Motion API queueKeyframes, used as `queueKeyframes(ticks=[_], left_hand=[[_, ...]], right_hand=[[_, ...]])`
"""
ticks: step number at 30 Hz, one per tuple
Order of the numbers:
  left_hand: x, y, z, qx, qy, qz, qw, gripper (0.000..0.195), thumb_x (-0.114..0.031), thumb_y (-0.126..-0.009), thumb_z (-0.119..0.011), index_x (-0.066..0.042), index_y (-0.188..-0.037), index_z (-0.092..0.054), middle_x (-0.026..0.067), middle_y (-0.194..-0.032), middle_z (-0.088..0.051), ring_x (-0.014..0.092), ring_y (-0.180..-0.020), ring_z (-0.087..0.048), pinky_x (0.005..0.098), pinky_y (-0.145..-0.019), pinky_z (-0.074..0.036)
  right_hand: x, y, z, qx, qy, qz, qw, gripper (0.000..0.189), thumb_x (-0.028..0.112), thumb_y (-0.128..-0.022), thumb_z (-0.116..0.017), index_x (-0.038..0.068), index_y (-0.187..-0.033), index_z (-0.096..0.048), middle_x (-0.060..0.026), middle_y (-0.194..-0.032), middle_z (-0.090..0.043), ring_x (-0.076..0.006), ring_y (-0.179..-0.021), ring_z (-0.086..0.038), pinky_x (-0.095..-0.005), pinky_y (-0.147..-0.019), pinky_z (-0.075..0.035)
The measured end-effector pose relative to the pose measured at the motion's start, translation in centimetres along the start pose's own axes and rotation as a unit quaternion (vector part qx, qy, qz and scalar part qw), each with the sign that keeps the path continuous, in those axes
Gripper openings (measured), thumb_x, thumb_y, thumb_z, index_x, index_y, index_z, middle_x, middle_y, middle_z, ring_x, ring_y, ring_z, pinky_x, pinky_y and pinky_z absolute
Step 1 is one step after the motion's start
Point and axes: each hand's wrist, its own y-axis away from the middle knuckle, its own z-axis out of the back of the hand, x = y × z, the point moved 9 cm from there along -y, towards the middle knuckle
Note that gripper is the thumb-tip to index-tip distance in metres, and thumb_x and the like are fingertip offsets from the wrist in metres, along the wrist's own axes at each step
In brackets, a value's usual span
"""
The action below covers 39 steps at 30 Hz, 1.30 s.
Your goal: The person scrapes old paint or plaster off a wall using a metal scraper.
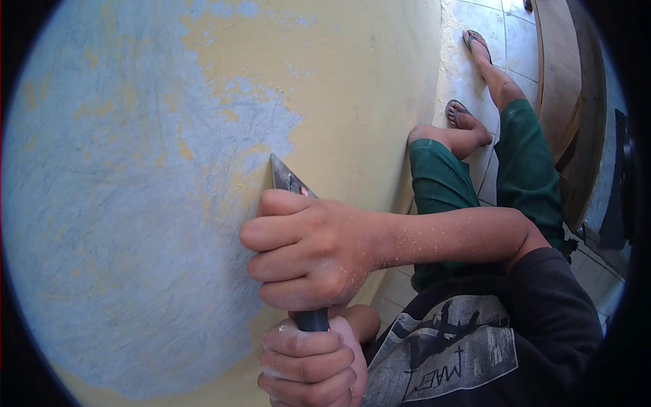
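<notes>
A metal-bladed scraper (286,175) points toward the top of the picture, its blade edge-on against the painted wall (346,102). My right hand (310,249) is closed around it near the blade, with pale flakes stuck to the wrist and forearm. Directly below, my left hand (307,364) grips the lower part of the dark handle (313,320), which shows between the two fists. Yellowish paint covers part of the wall; a broad, rough bluish-grey patch (127,219) lies bare left of the blade. The fingertips of my right hand are hidden.
My legs, in green shorts (437,168), and feet in flip-flops (475,38) are at the upper right. Pale debris (450,56) lies along the wall's foot on the tiled floor (519,38). A wooden furniture panel (559,66) stands near the right rim.
</notes>
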Motion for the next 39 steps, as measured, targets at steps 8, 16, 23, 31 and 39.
queueKeyframes(ticks=[8,16,23,31,39], left_hand=[[-0.7,-0.3,0.3,-0.037,0.037,-0.057,0.997,0.039,-0.025,-0.087,-0.045,-0.012,-0.052,-0.032,0.0005,-0.042,-0.035,0.012,-0.032,-0.031,0.0271,-0.037,-0.022],[0.0,-0.5,0.2,-0.028,0.031,-0.043,0.998,0.037,-0.023,-0.084,-0.044,-0.012,-0.052,-0.032,0.0017,-0.042,-0.035,0.012,-0.033,-0.031,0.0276,-0.037,-0.023],[0.3,0.0,0.4,-0.067,-0.029,-0.032,0.997,0.036,-0.022,-0.083,-0.047,-0.012,-0.051,-0.035,0.0006,-0.041,-0.037,0.011,-0.033,-0.034,0.0259,-0.037,-0.027],[-1.6,-0.5,1.3,-0.06,0.079,-0.113,0.989,0.037,-0.026,-0.088,-0.041,-0.013,-0.055,-0.031,0.0009,-0.044,-0.033,0.011,-0.034,-0.03,0.0294,-0.037,-0.021],[-0.1,-1.0,-0.3,-0.014,0.019,-0.064,0.998,0.037,-0.025,-0.088,-0.041,-0.013,-0.054,-0.032,0.0016,-0.045,-0.035,0.012,-0.033,-0.03,0.0286,-0.036,-0.022]], right_hand=[[0.9,-0.7,-1.1,-0.012,-0.029,0.008,0.999,0.012,0.012,-0.046,-0.05,0.009,-0.054,-0.042,-0.0007,-0.062,-0.036,-0.0198,-0.066,-0.044,-0.034,-0.057,-0.032],[-0.5,-0.4,0.3,-0.008,-0.002,-0.001,1.0,0.011,0.013,-0.045,-0.045,0.009,-0.055,-0.041,-0.0006,-0.061,-0.036,-0.0207,-0.064,-0.043,-0.0337,-0.057,-0.031],[-0.1,-0.8,0.3,-0.021,-0.033,0.008,0.999,0.012,0.013,-0.045,-0.044,0.009,-0.056,-0.041,-0.0009,-0.062,-0.037,-0.0214,-0.064,-0.044,-0.0343,-0.057,-0.03],[0.2,-1.5,-0.5,-0.034,-0.024,0.014,0.999,0.015,0.014,-0.044,-0.049,0.009,-0.053,-0.039,-0.0008,-0.06,-0.036,-0.021,-0.064,-0.043,-0.0339,-0.058,-0.032],[0.1,-1.7,0.4,-0.033,-0.017,0.029,0.999,0.014,0.017,-0.043,-0.047,0.009,-0.053,-0.04,-0.0009,-0.06,-0.035,-0.0211,-0.065,-0.044,-0.0341,-0.057,-0.031]])
